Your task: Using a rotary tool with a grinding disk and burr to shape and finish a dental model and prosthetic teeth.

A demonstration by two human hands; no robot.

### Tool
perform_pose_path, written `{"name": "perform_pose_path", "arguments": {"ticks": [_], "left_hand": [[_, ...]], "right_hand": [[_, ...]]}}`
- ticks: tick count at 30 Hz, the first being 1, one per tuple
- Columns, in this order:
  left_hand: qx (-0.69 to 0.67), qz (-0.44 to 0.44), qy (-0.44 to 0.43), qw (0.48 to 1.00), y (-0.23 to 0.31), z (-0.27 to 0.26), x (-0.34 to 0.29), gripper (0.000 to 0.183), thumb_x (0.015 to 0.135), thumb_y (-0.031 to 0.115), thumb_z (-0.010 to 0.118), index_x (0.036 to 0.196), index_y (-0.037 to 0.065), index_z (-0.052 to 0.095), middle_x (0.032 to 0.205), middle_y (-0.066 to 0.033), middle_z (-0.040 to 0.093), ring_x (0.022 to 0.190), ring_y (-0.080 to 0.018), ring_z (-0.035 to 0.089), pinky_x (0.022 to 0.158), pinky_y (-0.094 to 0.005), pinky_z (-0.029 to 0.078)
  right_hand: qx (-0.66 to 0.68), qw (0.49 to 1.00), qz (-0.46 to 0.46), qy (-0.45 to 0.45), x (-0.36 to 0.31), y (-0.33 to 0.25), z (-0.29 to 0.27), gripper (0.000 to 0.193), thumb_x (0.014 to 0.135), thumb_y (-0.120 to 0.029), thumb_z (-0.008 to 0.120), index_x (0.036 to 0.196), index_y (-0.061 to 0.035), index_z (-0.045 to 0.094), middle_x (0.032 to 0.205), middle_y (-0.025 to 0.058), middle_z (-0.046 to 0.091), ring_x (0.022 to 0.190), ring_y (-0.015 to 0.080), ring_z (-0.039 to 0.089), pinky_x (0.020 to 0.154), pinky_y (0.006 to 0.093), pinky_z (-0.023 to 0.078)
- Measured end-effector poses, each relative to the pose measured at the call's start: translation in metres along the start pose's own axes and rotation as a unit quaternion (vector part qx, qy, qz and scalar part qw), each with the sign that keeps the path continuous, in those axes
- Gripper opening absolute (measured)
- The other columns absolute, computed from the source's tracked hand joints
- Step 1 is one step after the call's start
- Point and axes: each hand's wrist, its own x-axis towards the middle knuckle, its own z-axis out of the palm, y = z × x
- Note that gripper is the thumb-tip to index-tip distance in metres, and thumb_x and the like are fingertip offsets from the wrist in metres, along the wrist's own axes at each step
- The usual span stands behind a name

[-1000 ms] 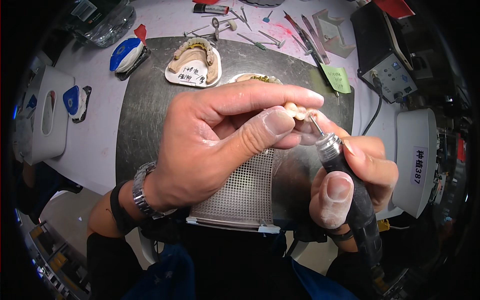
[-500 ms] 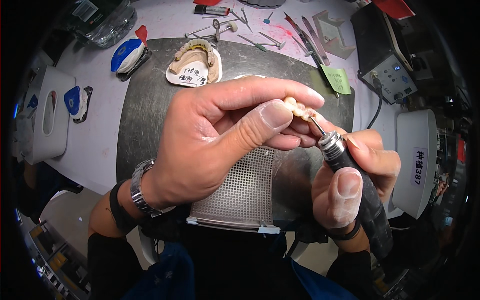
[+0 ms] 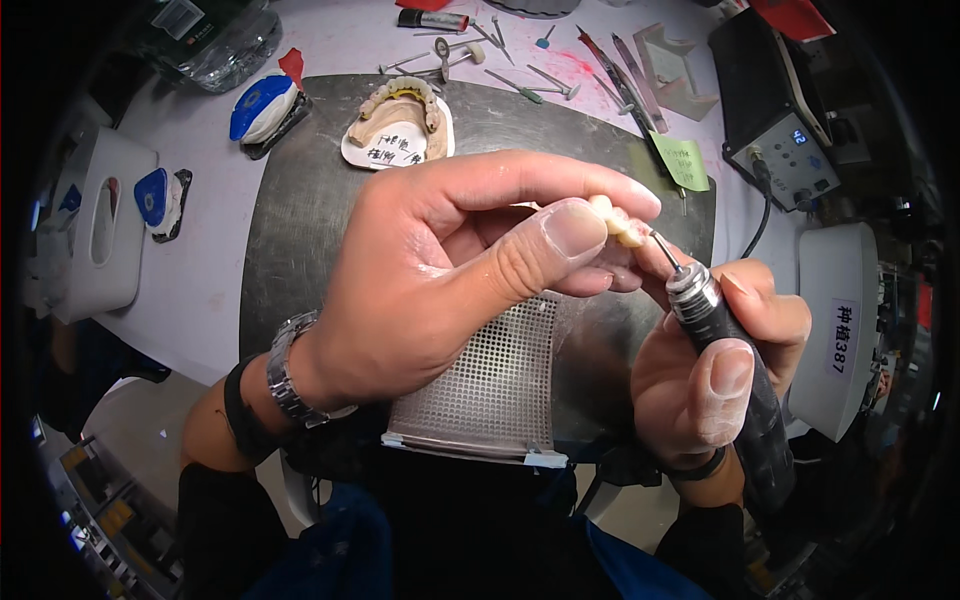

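My left hand (image 3: 430,270) is closed, pinching a dental bridge (image 3: 622,222) between thumb and fingers. The bridge is a short row of tooth-coloured crowns with pinkish patches; the thumb covers part of it. My right hand (image 3: 715,370) wraps round a dark rotary handpiece (image 3: 735,350) with a ribbed metal collar. Its thin bur (image 3: 664,248) points up and left, with the tip at the right end of the bridge; I cannot tell whether it touches. Beyond my left hand, a dental model (image 3: 400,122) bearing a row of teeth stands on a white base.
Beneath my hands lie a grey metal plate (image 3: 290,230) and a perforated metal grille (image 3: 485,390). Several burs (image 3: 515,87) are scattered at the back. The handpiece control box (image 3: 780,150) and a white bin (image 3: 832,320) stand right. Blue-and-white moulds (image 3: 265,108) sit left, near another white container (image 3: 105,225).
Both hands appear slightly further right, as does the whole scene. The bur tip has drawn back a little toward the bridge's right end. The control box display has changed.
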Motion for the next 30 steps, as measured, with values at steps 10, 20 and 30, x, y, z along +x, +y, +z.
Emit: {"name": "perform_pose_path", "arguments": {"ticks": [10,20,30], "left_hand": [[0.068,-0.006,0.142,0.987,-0.002,-0.020,0.021,0.020,0.092,0.016,0.049,0.095,-0.003,0.053,0.092,-0.0153,0.062,0.080,-0.0161,0.064,0.069,-0.0215,0.052],[0.480,0.088,0.063,0.871,-0.027,-0.028,0.034,0.016,0.072,0.007,0.069,0.084,-0.002,0.063,0.076,-0.0063,0.064,0.070,-0.0110,0.061,0.065,-0.0215,0.048],[0.472,0.082,0.047,0.876,-0.034,-0.031,0.035,0.027,0.072,0.010,0.071,0.093,-0.003,0.060,0.085,-0.0091,0.066,0.083,-0.0162,0.064,0.075,-0.0254,0.050]], "right_hand": [[0.013,0.995,0.017,0.095,0.012,0.022,-0.001,0.031,0.090,-0.023,0.035,0.110,0.0012,0.039,0.097,0.0274,0.060,0.096,0.0330,0.061,0.087,0.0407,0.049],[0.037,0.990,0.068,0.121,0.013,0.021,0.000,0.027,0.090,-0.019,0.038,0.108,0.0007,0.041,0.094,0.0252,0.061,0.093,0.0306,0.062,0.086,0.0380,0.049],[0.025,0.991,0.071,0.115,0.013,0.022,0.003,0.028,0.090,-0.021,0.039,0.108,0.0009,0.041,0.095,0.0250,0.061,0.092,0.0299,0.063,0.085,0.0372,0.049]]}}
